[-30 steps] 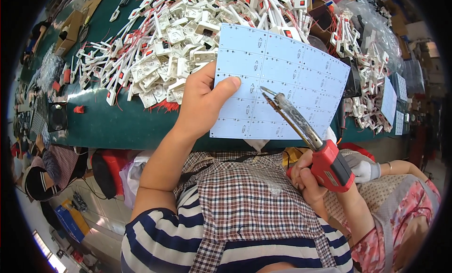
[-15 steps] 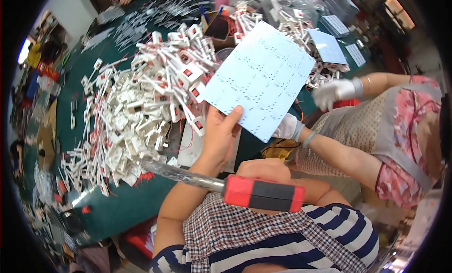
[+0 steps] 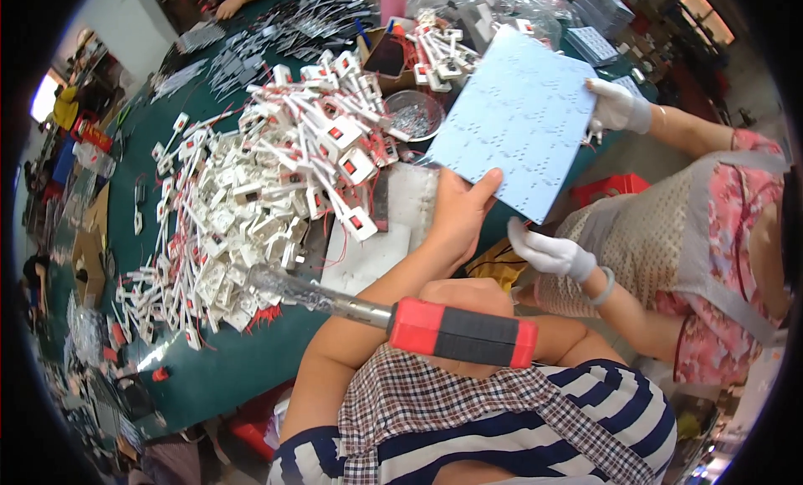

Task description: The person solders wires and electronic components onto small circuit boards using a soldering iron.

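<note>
My left hand (image 3: 462,205) grips the lower left edge of a flat light-blue board panel (image 3: 523,121), thumb on top. Rows of small dark marks cover the panel, which is tilted above the table. My right hand (image 3: 467,297) is closed around a tool's red and black handle (image 3: 462,333). A metal shaft (image 3: 322,299) runs left from that handle, its far part wrapped in clear film. The handle hides most of my right fingers. At the panel's right edge is a co-worker's white-gloved hand (image 3: 617,104); their other gloved hand (image 3: 552,251) is just below its lower corner.
A big heap of white plastic parts with red wires (image 3: 242,209) covers the green table (image 3: 226,372). Beside it stand a clear round bowl of small metal pieces (image 3: 416,115) and a white pad (image 3: 368,255). Grey strips (image 3: 280,46) lie at the back.
The panel and my left hand have moved right, toward the co-worker. The co-worker's far glove has come up to the panel's right edge. My right hand stays on the tool.
</note>
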The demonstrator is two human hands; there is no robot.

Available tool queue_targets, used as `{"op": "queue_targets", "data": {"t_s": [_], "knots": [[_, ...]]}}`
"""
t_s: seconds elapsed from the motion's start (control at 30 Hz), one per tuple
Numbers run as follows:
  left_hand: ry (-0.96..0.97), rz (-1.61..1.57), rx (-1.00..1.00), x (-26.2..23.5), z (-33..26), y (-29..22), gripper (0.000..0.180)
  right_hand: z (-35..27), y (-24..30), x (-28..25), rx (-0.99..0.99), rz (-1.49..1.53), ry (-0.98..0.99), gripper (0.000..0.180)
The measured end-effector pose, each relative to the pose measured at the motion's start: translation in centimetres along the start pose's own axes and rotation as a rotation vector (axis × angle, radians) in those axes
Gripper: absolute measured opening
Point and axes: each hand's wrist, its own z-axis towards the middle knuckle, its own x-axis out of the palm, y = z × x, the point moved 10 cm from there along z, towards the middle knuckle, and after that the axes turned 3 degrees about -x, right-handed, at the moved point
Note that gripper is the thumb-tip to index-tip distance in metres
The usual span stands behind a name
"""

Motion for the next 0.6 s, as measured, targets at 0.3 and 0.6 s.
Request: {"op": "queue_targets", "data": {"t_s": [0.3,0.6], "knots": [[0.224,-0.005,0.02,3.5,3.5,2.3,0.05,-0.7,-2.6,-2.0,0.306,-0.384,0.267,0.029],[0.064,0.586,-0.145,-7.4,-7.0,-1.3,0.023,-1.4,-3.9,-5.4,0.303,0.221,-0.389,0.025]]}}
